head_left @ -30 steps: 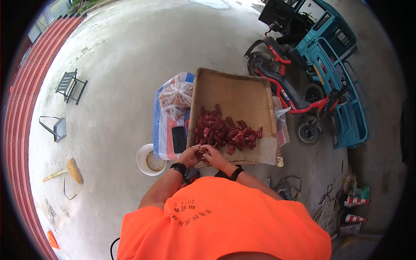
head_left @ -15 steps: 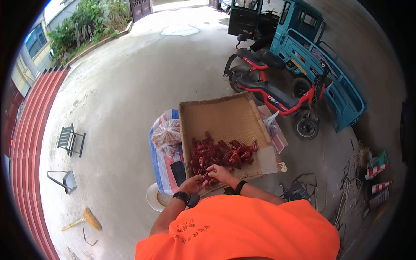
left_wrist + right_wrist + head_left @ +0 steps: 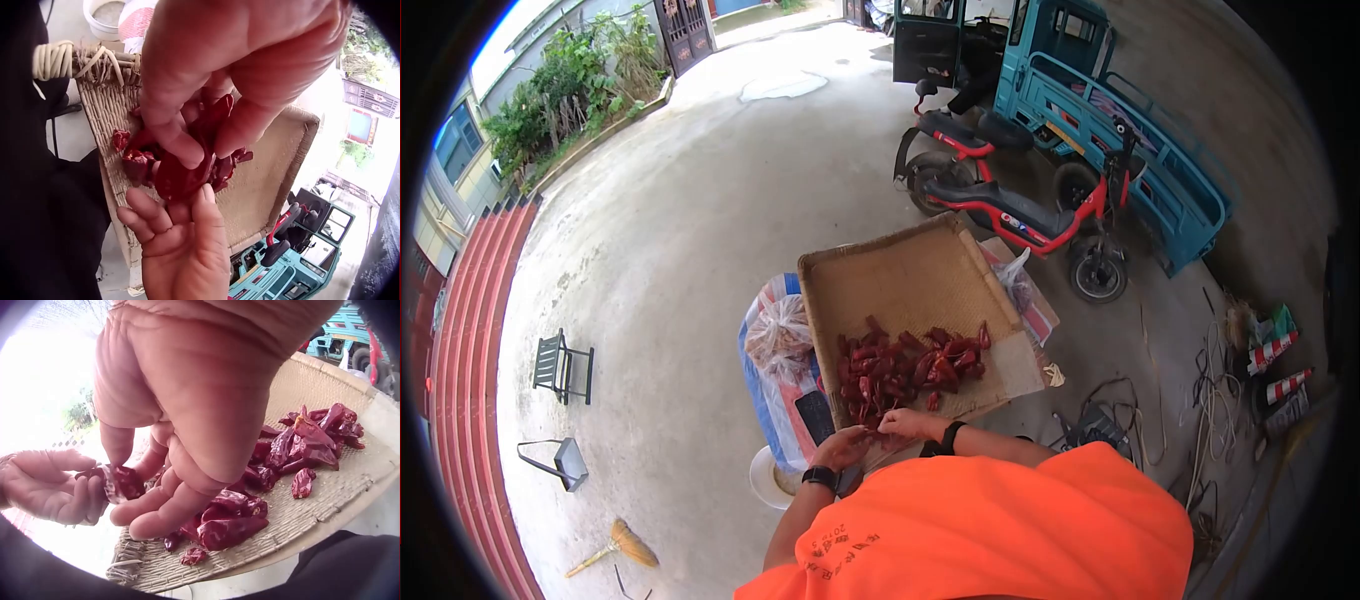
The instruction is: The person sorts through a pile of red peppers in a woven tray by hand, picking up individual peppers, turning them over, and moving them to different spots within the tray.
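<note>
Dried red peppers (image 3: 900, 368) lie piled at the near side of a woven tray (image 3: 880, 276). Over its near edge, the left hand (image 3: 841, 449) and right hand (image 3: 912, 424) meet. In the left wrist view, the left hand (image 3: 237, 56) pinches a dark red pepper (image 3: 181, 176) between thumb and fingers, and the right hand (image 3: 184, 256) grips its lower end with the thumb. The right wrist view has the pepper (image 3: 125, 485) between the left hand (image 3: 53, 487) and the curled fingers of the right hand (image 3: 194, 394), whose grip is partly hidden.
Left of the tray are a bag (image 3: 780, 335), a dark phone (image 3: 814, 415) and a white bowl (image 3: 768, 478). A red scooter (image 3: 1030, 215) and a blue three-wheeler (image 3: 1120, 150) stand beyond it, right. A broom (image 3: 628, 543) lies on the floor, left.
The head view has tilted up and turned, bringing more of the yard into sight. Both hands remain close together at the tray's near edge, with their fingers slightly shifted.
</note>
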`<action>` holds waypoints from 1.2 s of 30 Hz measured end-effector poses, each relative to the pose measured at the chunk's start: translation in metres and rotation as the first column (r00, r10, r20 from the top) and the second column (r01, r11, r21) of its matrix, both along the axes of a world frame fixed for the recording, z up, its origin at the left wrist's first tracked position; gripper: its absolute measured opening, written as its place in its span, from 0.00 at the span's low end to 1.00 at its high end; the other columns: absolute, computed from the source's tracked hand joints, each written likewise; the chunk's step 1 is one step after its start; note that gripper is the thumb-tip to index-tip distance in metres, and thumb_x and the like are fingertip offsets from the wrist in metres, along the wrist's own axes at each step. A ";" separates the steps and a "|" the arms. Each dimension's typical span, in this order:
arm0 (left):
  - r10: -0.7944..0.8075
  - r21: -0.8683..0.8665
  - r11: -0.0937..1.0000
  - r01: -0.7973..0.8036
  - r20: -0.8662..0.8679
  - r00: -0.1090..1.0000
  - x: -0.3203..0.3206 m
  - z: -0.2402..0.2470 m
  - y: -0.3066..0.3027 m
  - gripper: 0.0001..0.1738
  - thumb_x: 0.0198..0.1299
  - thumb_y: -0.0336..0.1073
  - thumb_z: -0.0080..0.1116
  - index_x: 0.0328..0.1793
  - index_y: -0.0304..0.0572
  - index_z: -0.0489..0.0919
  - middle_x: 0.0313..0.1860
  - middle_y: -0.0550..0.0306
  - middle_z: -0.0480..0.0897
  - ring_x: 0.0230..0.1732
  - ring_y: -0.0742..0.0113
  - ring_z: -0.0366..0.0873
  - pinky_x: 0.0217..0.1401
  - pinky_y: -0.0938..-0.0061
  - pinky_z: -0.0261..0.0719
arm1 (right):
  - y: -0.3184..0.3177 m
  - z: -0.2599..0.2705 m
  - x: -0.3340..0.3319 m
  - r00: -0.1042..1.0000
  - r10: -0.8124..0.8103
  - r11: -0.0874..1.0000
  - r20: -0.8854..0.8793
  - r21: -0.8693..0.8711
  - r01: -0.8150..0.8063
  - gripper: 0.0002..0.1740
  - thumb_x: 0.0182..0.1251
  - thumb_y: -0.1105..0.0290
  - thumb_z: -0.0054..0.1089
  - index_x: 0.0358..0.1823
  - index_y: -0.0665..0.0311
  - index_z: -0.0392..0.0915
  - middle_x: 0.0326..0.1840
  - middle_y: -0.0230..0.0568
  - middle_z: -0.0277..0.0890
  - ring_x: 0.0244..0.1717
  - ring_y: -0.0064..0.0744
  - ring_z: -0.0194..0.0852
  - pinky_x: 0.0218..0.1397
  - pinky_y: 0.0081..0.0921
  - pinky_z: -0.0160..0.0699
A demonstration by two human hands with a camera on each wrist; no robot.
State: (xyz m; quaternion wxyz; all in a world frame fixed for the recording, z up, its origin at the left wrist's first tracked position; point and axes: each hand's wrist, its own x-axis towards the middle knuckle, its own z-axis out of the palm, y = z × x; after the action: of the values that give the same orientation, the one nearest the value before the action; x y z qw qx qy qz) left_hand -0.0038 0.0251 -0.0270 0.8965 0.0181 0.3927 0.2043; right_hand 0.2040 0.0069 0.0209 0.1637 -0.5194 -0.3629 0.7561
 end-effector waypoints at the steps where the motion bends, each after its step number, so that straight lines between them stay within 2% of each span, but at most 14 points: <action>1: 0.037 -0.070 0.997 -0.038 -0.014 0.999 -0.001 0.002 0.000 0.06 0.58 0.29 0.48 0.40 0.34 0.71 0.35 0.56 0.72 0.40 0.66 0.70 0.45 0.79 0.71 | 0.000 -0.001 -0.001 1.000 0.003 1.000 -0.015 0.016 -0.003 0.11 0.60 0.64 0.54 0.38 0.63 0.70 0.31 0.34 0.73 0.31 0.26 0.75 0.31 0.21 0.75; 4: -0.063 -0.034 0.997 0.065 0.053 0.997 -0.017 -0.020 -0.002 0.07 0.58 0.28 0.48 0.41 0.33 0.70 0.35 0.52 0.72 0.41 0.62 0.71 0.46 0.77 0.72 | 0.001 -0.009 -0.002 0.992 0.112 0.960 0.052 0.251 -0.122 0.11 0.60 0.65 0.55 0.38 0.63 0.70 0.30 0.34 0.73 0.29 0.28 0.76 0.31 0.20 0.76; 7: 0.024 -0.052 0.998 -0.024 -0.011 1.000 -0.019 -0.011 -0.011 0.06 0.57 0.27 0.48 0.40 0.32 0.70 0.34 0.52 0.72 0.39 0.63 0.71 0.44 0.76 0.73 | 0.001 0.004 -0.009 1.000 0.002 0.998 0.021 0.063 -0.003 0.11 0.59 0.65 0.56 0.39 0.64 0.70 0.31 0.34 0.73 0.30 0.26 0.75 0.31 0.19 0.75; 8: 0.011 -0.025 1.000 -0.011 0.000 1.000 -0.019 -0.010 -0.010 0.06 0.56 0.26 0.48 0.39 0.34 0.70 0.33 0.55 0.72 0.35 0.66 0.71 0.39 0.78 0.73 | 0.000 0.008 -0.010 0.999 0.018 0.995 0.039 0.100 -0.022 0.13 0.59 0.65 0.57 0.40 0.64 0.70 0.33 0.34 0.73 0.32 0.24 0.75 0.33 0.19 0.76; 11: -0.163 0.228 0.964 0.139 0.087 0.983 -0.026 -0.016 -0.007 0.06 0.54 0.22 0.49 0.38 0.37 0.71 0.39 0.53 0.74 0.39 0.65 0.72 0.43 0.74 0.72 | -0.003 0.007 -0.013 0.996 0.085 0.996 -0.021 0.024 -0.085 0.14 0.59 0.64 0.56 0.43 0.64 0.68 0.34 0.35 0.72 0.33 0.24 0.74 0.34 0.22 0.77; 12: -0.137 0.257 0.957 0.135 -0.008 0.990 -0.021 0.003 -0.012 0.08 0.52 0.23 0.46 0.38 0.41 0.71 0.32 0.59 0.72 0.32 0.71 0.71 0.33 0.82 0.71 | -0.005 0.011 -0.013 0.990 0.135 0.990 -0.040 -0.038 -0.137 0.15 0.60 0.66 0.55 0.45 0.63 0.67 0.35 0.35 0.72 0.31 0.25 0.75 0.35 0.24 0.78; 15: -0.139 0.212 0.966 0.149 -0.062 0.988 -0.018 0.028 -0.015 0.08 0.51 0.23 0.46 0.37 0.42 0.71 0.32 0.60 0.72 0.32 0.71 0.71 0.33 0.81 0.71 | -0.010 0.002 -0.015 0.976 0.215 0.976 -0.035 -0.020 -0.216 0.15 0.59 0.68 0.55 0.46 0.63 0.67 0.33 0.34 0.72 0.31 0.25 0.74 0.35 0.24 0.77; 21: 0.059 0.050 0.997 -0.062 0.044 0.997 -0.027 -0.014 -0.016 0.09 0.53 0.27 0.52 0.41 0.43 0.70 0.38 0.59 0.74 0.38 0.67 0.72 0.39 0.73 0.74 | -0.015 -0.029 0.008 0.970 0.180 0.976 0.166 0.095 -0.197 0.13 0.54 0.71 0.57 0.42 0.64 0.70 0.30 0.33 0.73 0.30 0.25 0.73 0.32 0.23 0.75; 23: 0.152 -0.010 0.988 -0.155 -0.145 0.978 -0.022 0.019 -0.018 0.12 0.55 0.27 0.50 0.46 0.42 0.67 0.40 0.57 0.73 0.38 0.63 0.73 0.42 0.69 0.74 | -0.018 -0.047 0.026 0.953 0.029 0.994 0.300 0.092 -0.059 0.14 0.54 0.72 0.57 0.43 0.64 0.71 0.31 0.34 0.73 0.30 0.25 0.73 0.31 0.23 0.75; 25: 0.189 -0.026 0.980 -0.197 -0.185 0.964 -0.025 0.018 -0.019 0.13 0.57 0.28 0.48 0.49 0.41 0.65 0.41 0.55 0.73 0.39 0.61 0.73 0.42 0.68 0.74 | -0.017 -0.035 0.039 0.909 -0.116 0.992 0.400 -0.002 0.128 0.15 0.54 0.74 0.55 0.45 0.64 0.70 0.32 0.34 0.73 0.30 0.25 0.73 0.31 0.23 0.75; 27: 0.223 -0.039 0.971 -0.237 -0.214 0.951 -0.026 0.014 -0.018 0.13 0.58 0.29 0.46 0.50 0.41 0.64 0.41 0.55 0.73 0.39 0.60 0.72 0.43 0.68 0.75 | -0.014 -0.058 0.063 0.882 -0.279 0.955 0.379 0.016 0.296 0.12 0.54 0.75 0.52 0.41 0.66 0.70 0.27 0.38 0.74 0.21 0.24 0.72 0.20 0.22 0.71; 30: 0.259 -0.062 0.958 -0.281 -0.239 0.936 -0.026 0.005 -0.014 0.12 0.60 0.31 0.44 0.50 0.39 0.64 0.43 0.53 0.72 0.41 0.61 0.72 0.42 0.69 0.75 | -0.001 -0.051 0.081 0.821 -0.432 0.876 0.373 -0.043 0.480 0.13 0.59 0.71 0.50 0.46 0.63 0.68 0.35 0.34 0.71 0.31 0.25 0.72 0.30 0.25 0.75; 33: 0.273 -0.063 0.953 -0.296 -0.247 0.930 -0.019 0.011 -0.009 0.12 0.60 0.30 0.43 0.50 0.39 0.65 0.43 0.53 0.72 0.42 0.61 0.71 0.42 0.70 0.75 | 0.010 -0.050 0.092 0.692 -0.689 0.710 0.214 0.006 0.705 0.14 0.60 0.69 0.48 0.48 0.63 0.66 0.36 0.34 0.70 0.31 0.26 0.72 0.32 0.25 0.75; 36: 0.262 -0.068 0.956 -0.286 -0.244 0.934 -0.012 0.013 -0.005 0.13 0.60 0.31 0.44 0.51 0.38 0.65 0.44 0.53 0.72 0.43 0.61 0.71 0.43 0.70 0.75 | 0.016 -0.045 0.091 0.679 -0.670 0.712 0.299 0.000 0.703 0.16 0.62 0.66 0.47 0.50 0.63 0.66 0.37 0.33 0.69 0.32 0.27 0.71 0.35 0.25 0.74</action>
State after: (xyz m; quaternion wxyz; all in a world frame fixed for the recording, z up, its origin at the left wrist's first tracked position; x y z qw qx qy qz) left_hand -0.0158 0.0197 -0.0137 0.8069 -0.0592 0.5034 0.3034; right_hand 0.2953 0.0234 -0.0244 0.3529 -0.7265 -0.1163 0.5781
